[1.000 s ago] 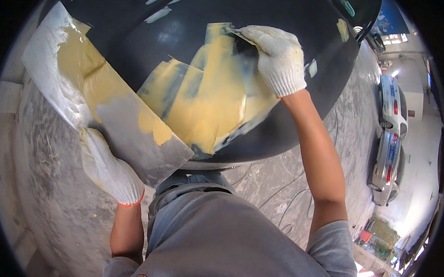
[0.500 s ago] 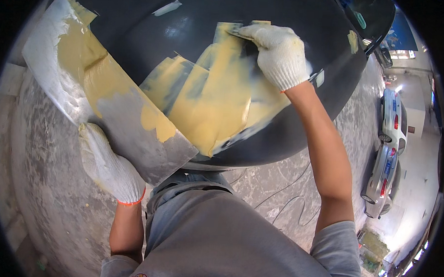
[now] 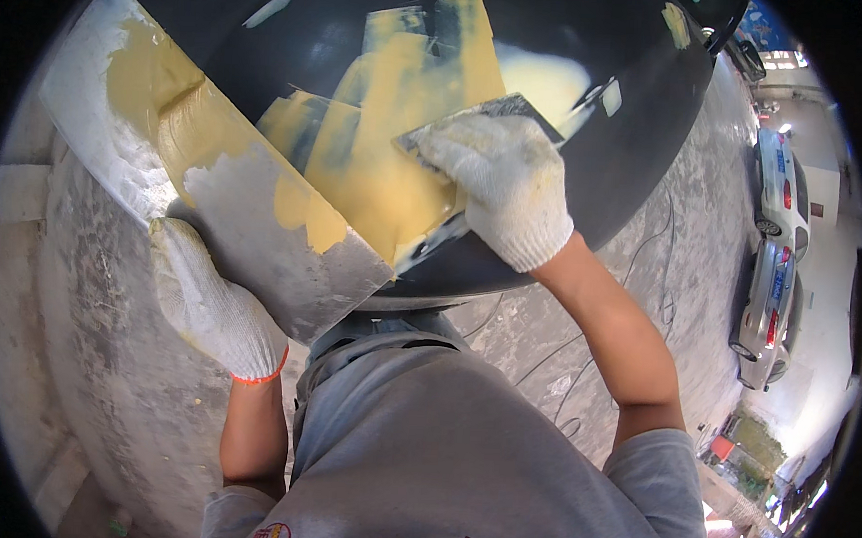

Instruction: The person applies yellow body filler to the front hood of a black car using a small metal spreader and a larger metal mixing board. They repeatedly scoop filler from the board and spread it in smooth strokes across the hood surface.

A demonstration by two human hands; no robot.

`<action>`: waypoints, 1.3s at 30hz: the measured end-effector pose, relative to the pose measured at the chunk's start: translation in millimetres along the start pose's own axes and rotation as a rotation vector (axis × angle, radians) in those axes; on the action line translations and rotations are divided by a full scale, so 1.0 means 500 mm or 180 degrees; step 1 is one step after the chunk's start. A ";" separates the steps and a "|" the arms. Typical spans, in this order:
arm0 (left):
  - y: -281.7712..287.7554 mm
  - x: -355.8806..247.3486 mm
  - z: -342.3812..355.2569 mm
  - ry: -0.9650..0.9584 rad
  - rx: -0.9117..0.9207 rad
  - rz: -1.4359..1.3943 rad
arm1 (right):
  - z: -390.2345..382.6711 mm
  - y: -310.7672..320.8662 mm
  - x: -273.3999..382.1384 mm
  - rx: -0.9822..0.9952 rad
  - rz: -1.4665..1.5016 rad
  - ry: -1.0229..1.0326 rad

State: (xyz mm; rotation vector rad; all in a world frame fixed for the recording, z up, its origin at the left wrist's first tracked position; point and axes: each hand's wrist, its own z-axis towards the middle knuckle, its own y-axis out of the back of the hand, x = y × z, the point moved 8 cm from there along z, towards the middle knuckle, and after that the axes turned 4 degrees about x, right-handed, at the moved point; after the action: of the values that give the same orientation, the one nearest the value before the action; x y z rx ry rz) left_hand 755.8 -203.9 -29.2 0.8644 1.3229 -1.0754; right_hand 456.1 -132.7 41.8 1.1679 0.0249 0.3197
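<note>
My gloved left hand [image 3: 213, 303] grips the near edge of a broad metal mixing board [image 3: 260, 228], its fingers hidden underneath. Yellow body filler [image 3: 192, 124] is smeared over the far part of the board. In my gloved right hand [image 3: 507, 181] is a flat filler spreader [image 3: 515, 105], pressed against a dark car body panel [image 3: 638, 143]. Wide overlapping strokes of yellow filler [image 3: 380, 123] cover the panel's middle, just left of the spreader. A pale, rubbed patch [image 3: 545, 82] shows beyond my right hand.
Small pale filler patches [image 3: 269, 10] dot the panel's far side, and another patch [image 3: 612, 97] lies to the right. Cables [image 3: 581, 357] run across the stained concrete floor [image 3: 110, 351]. Two parked cars [image 3: 770, 284] stand at the far right.
My right hand has drawn the spreader down toward me, leaving a fresh yellow stroke at the top right of the filled area. The left hand still holds the board.
</note>
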 end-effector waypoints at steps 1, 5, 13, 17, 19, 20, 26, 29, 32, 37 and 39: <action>-0.010 -0.006 -0.002 -0.0069 0.0163 0.0040 | -0.014 0.005 0.008 0.0000 0.0045 -0.0010; -0.015 -0.023 -0.008 -0.0152 0.0284 0.0296 | -0.075 0.008 0.042 0.0132 0.0069 -0.0034; -0.019 -0.029 -0.016 -0.0130 0.0159 0.0204 | -0.135 0.034 0.063 0.0414 0.0255 -0.0057; -0.002 -0.043 -0.029 0.0104 -0.0076 0.0378 | -0.069 0.125 -0.014 -0.0568 0.0157 -0.0059; 0.002 -0.051 -0.044 0.0145 -0.0112 0.0463 | -0.008 0.120 -0.068 -0.0566 -0.0214 0.0001; 0.003 -0.056 -0.052 0.0108 -0.0108 0.0598 | 0.027 0.096 -0.096 -0.0443 -0.0341 -0.0100; 0.048 -0.051 -0.087 0.0084 -0.0554 0.0481 | 0.173 -0.010 -0.179 -0.0638 -0.0369 0.0131; 0.067 -0.045 -0.092 0.0092 -0.0651 0.0739 | 0.201 -0.026 -0.188 -0.0569 -0.0410 0.0255; 0.074 -0.034 -0.093 0.0110 -0.0663 0.0873 | 0.213 -0.024 -0.189 -0.0460 -0.0278 0.0251; 0.054 -0.008 -0.077 0.0100 -0.0484 0.0533 | 0.193 -0.025 -0.168 -0.0144 -0.0151 0.0077; 0.048 -0.009 -0.070 0.0020 -0.0487 0.0427 | 0.172 -0.021 -0.148 -0.0147 -0.0185 0.0139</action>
State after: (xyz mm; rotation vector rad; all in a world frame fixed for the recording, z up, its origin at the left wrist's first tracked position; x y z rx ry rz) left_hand 767.8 -163.2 -30.1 0.8301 1.3151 -0.8565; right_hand 403.5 -233.1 56.0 1.1123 0.0889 0.2930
